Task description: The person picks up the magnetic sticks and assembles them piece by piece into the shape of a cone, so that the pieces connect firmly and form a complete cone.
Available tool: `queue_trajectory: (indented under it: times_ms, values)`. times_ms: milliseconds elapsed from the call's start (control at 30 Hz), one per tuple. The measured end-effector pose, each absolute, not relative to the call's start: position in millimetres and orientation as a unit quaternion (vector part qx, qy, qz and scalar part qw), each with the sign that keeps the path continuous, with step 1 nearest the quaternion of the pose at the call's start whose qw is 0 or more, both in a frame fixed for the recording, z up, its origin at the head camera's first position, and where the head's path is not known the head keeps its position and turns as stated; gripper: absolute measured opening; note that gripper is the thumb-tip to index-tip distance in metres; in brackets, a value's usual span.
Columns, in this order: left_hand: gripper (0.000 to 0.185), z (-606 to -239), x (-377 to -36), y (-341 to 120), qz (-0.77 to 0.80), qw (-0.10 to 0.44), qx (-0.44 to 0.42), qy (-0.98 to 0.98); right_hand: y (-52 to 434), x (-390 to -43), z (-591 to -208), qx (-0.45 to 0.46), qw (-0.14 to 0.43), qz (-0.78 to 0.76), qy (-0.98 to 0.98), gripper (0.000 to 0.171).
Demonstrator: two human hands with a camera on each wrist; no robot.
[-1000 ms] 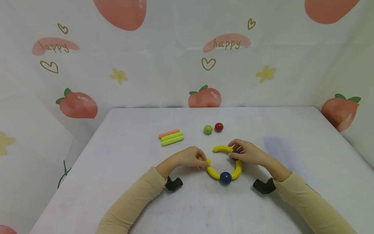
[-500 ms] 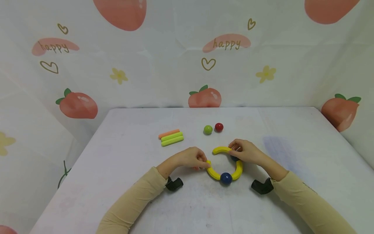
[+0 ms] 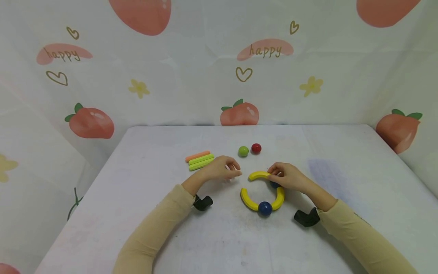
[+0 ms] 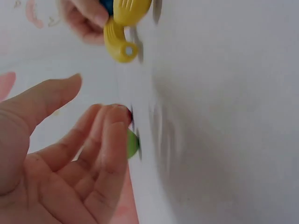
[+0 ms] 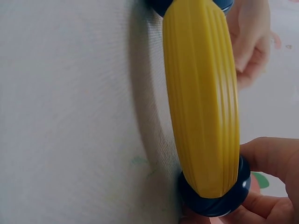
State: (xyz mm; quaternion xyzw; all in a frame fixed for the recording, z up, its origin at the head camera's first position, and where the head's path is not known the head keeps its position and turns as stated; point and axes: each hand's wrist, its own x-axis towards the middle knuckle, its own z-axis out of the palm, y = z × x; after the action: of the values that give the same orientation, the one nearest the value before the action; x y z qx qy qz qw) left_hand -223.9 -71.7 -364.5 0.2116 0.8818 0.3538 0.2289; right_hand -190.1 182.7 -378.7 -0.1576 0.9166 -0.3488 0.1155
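Note:
Three curved yellow rods and two blue balls form a ring with a gap at its left. My right hand [image 3: 289, 177] holds the far blue ball [image 5: 215, 207] between thumb and fingers, its thumb beside the back rod [image 3: 257, 175]. From that ball the right rod [image 3: 280, 198] curves to the near blue ball [image 3: 265, 208], and the left rod [image 3: 248, 199] runs on from there. One rod end in the left wrist view bears a small silvery dot. My left hand [image 3: 222, 168] hangs over the table left of the ring, fingers loosely bent, nothing between them.
A green ball [image 3: 243, 151] and a red ball [image 3: 256, 148] lie behind the ring. Beyond my left hand are an orange stick [image 3: 197, 156] and two yellow-green sticks [image 3: 201, 159], side by side. A patterned cloth [image 3: 191, 91] hangs behind the table.
My left hand has let go of the left rod's end and moved back and slightly left. My right hand stays at the far blue ball, its thumb shifted toward the back rod.

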Motion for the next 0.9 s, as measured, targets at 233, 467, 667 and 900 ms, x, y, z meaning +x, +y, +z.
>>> queue_trajectory:
  times_ms: [233,467,667,900]
  values:
    - [0.029,-366.2,-246.5,-62.0,0.39,0.148,0.199,0.887,183.1,-189.9,-378.9,-0.159,0.118,-0.352,0.915,0.02]
    - [0.036,-371.4,-262.3,-48.7,0.391,0.105,0.179,0.897,182.4,-189.4,-378.4,-0.15,0.131,-0.355,0.913,0.022]
    - [0.041,-375.6,-271.5,-42.6,0.381,0.111,0.19,0.898,181.8,-189.3,-378.4,-0.152,0.135,-0.36,0.911,0.022]
    - [0.039,-379.0,-273.8,-41.0,0.373,0.119,0.189,0.9,181.7,-189.7,-379.5,-0.148,0.137,-0.36,0.911,0.022]
